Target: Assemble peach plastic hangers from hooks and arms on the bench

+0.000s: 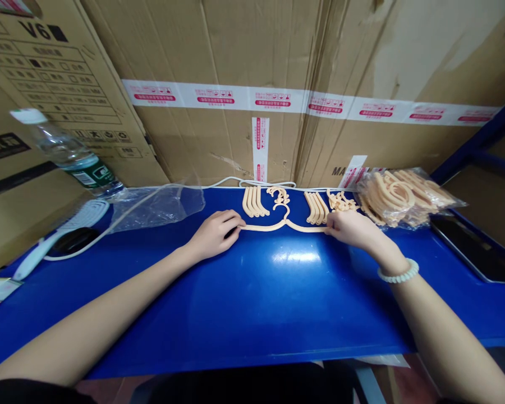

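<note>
One carton (54, 84), printed "V6"

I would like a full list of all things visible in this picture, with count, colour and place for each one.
hanger: one, peach, flat on the table, held at both ends
loose hanger parts: several, peach, behind the hanger
bag of hangers: one, clear, far right of the table
empty plastic bag: one, clear, left of the parts
water bottle: one, clear with green label, far left, tilted
white brush-like tool: one, left on the table
table: one, blue
cardboard boxes: several, brown, behind the table
bracelet: one, white, right wrist
left hand: on the hanger's left end
right hand: on the hanger's right end
</note>
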Motion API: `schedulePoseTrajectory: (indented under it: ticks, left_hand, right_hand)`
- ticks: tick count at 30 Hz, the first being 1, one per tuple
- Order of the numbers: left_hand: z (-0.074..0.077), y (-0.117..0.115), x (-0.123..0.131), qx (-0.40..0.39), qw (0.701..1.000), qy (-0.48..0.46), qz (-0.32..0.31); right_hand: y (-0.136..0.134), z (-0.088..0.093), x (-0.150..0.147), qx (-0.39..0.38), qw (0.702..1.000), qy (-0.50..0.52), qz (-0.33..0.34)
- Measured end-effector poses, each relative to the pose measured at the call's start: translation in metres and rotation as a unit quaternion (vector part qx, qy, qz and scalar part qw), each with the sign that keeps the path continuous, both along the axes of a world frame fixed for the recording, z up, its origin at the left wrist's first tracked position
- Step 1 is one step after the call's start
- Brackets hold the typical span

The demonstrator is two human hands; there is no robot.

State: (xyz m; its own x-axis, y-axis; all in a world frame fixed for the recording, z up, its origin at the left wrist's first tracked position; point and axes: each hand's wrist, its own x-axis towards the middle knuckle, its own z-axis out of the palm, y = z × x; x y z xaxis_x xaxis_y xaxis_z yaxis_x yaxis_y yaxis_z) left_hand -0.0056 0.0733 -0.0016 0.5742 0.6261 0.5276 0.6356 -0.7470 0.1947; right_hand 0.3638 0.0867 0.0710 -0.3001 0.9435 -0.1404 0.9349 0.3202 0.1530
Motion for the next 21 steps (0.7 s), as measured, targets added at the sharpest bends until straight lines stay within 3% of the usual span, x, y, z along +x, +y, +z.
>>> schedulePoseTrajectory:
  ticks: [9,21]
  left_hand:
    - [0.001,-0.001,0.001,0.002,0.999,-0.03,0.028]
    - [0.0,-0.001,0.002,-0.011,0.999,-0.033,0.021]
  right_hand:
    - [0.005,-0.001,0.014,-0.028,0.999,0.011,0.01]
    - [0.002,0.0,0.013,-0.025,1.0,0.004,0.001]
